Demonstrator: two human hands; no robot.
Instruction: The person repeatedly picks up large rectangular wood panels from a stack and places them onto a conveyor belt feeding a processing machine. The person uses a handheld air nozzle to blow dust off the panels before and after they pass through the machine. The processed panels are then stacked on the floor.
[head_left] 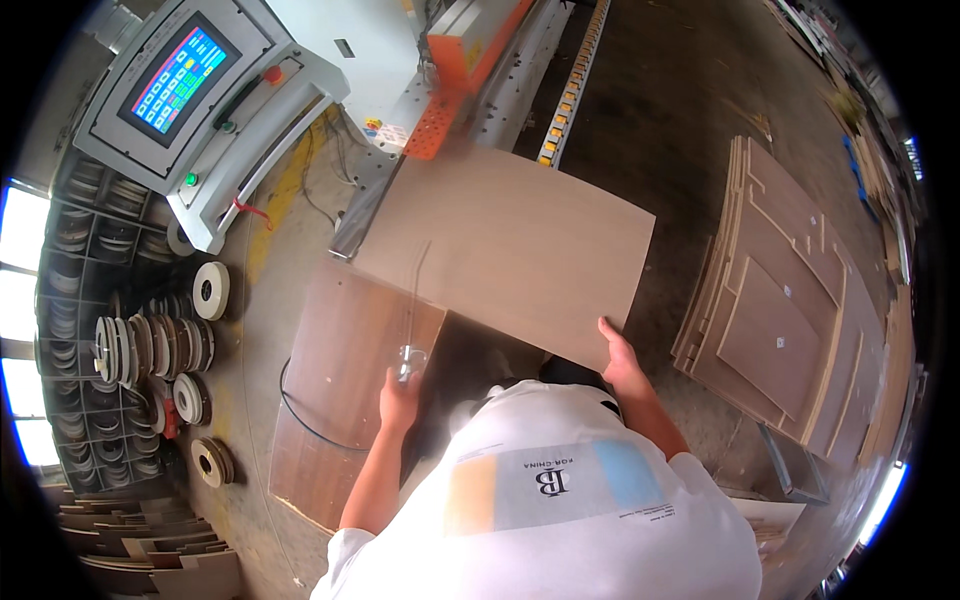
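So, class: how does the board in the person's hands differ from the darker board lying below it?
The held board is pale tan and gripped by the right hand; the lower board is darker reddish-brown. The held board partly overlaps the lower board. Both are flat rectangular panels.

Right hand [618, 352] grips the tan board [510, 250] edge, left hand [398, 398] on a darker panel [345, 390] beside the machine [440, 90]

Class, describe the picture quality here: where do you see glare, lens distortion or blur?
Head view: the windows at the left edge are blown out white; fisheye bending curves the machine rail and leaves black corners; the large brown panel held by the right hand looks slightly soft; the left hand is fairly sharp.
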